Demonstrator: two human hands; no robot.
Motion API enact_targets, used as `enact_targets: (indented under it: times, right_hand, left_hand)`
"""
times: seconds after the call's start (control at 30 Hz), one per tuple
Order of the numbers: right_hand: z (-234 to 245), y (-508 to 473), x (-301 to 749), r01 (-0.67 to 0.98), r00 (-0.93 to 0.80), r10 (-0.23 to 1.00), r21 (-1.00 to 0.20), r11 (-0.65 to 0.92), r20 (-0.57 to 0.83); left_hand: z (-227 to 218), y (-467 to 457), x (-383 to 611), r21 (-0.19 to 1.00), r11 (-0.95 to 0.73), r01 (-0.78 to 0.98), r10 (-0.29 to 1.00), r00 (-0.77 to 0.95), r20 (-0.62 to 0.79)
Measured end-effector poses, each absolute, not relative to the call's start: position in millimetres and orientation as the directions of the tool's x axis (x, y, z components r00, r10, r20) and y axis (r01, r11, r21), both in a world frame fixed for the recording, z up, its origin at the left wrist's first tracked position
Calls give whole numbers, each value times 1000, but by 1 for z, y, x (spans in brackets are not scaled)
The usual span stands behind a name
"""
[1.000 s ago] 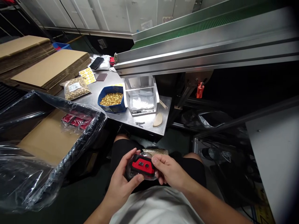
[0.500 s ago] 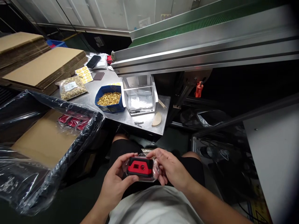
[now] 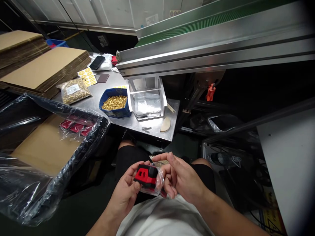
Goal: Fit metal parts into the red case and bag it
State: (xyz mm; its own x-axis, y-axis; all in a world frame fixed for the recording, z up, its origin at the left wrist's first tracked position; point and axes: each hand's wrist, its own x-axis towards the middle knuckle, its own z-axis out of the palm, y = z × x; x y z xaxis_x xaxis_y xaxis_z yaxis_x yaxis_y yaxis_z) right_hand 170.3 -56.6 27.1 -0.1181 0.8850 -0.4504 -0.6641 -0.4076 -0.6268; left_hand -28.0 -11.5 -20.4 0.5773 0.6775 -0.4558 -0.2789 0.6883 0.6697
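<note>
Over my lap, my left hand (image 3: 125,191) grips the left end of a red-and-black plastic device (image 3: 147,176), thumb in front and fingers behind. The device has a square and a round opening in its red face. A clear plastic bag (image 3: 159,181) is around it and bunches at the right end. My right hand (image 3: 184,178) is at that end, its lower fingers curled against the bag, with thumb and index finger reaching over the top. Part of the bag is hidden behind the right fingers.
On the metal table (image 3: 157,132) are a blue bin of brass-coloured parts (image 3: 114,114), a clear-fronted bin with plastic bags (image 3: 147,106) and a bag of parts (image 3: 73,91). A plastic-lined crate (image 3: 98,131) with red devices (image 3: 76,127) stands left. A conveyor (image 3: 197,29) crosses above.
The device has turned in my hands, so its end and side now show more. My right fingers have shifted on the bag's right end, with the index finger stretched further over the top.
</note>
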Motion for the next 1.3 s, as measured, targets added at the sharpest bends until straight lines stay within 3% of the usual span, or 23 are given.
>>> enact_targets:
  times: [0.2, 0.3, 0.4, 0.53, 0.73, 0.87, 0.93, 1.03, 1.1, 1.2, 1.27, 1.3]
  right_hand:
    - [24, -56, 172, -528, -145, 861, -698, -484, -488]
    - [18, -58, 173, -365, -159, 814, -732, -575, -559]
    - [10, -63, 169, -352, -136, 817, -744, -568, -560]
    - [0, -68, 162, -310, -23, 886, -839, -448, -464]
    - [-8, -73, 160, -24, 64, 977, -979, -202, -203]
    - [-13, -72, 162, 245, 66, 998, -969, -6, 11]
    - [-17, -71, 161, 277, 80, 996, -961, 3, 27]
    - [-24, -70, 159, 223, 157, 987, -973, -65, -30]
    - [-27, -70, 160, 214, 217, 976, -975, -58, -10]
    - [-29, -71, 161, 174, 269, 962, -985, -4, 44]
    - [-27, -71, 160, 62, 279, 960, -998, -6, 12]
    - [-27, -72, 159, -4, 272, 962, -1000, -15, -16]
  left_hand:
    - [-21, -7, -30, 754, 619, -222, 717, 553, -425]
    - [-14, -3, -34, 866, 494, -82, 743, 557, -371]
    - [-3, 0, -38, 930, 367, 28, 742, 594, -311]
    - [5, 4, -39, 975, 213, -63, 854, 496, -155]
    - [5, 4, -36, 990, 17, 140, 949, 308, -60]
    - [11, 2, -34, 953, -129, 275, 980, 180, 81]
    - [18, -3, -31, 897, -269, 350, 959, 189, 213]
    - [24, -16, -28, 830, -443, 338, 875, 365, 318]
    - [20, -27, -26, 890, -394, 229, 858, 440, 266]
    - [6, -33, -22, 998, 52, 46, 970, 233, -62]
    - [0, -29, -17, 916, 373, -145, 925, 135, -355]
    - [-1, -26, -14, 839, 489, -240, 871, 194, -452]
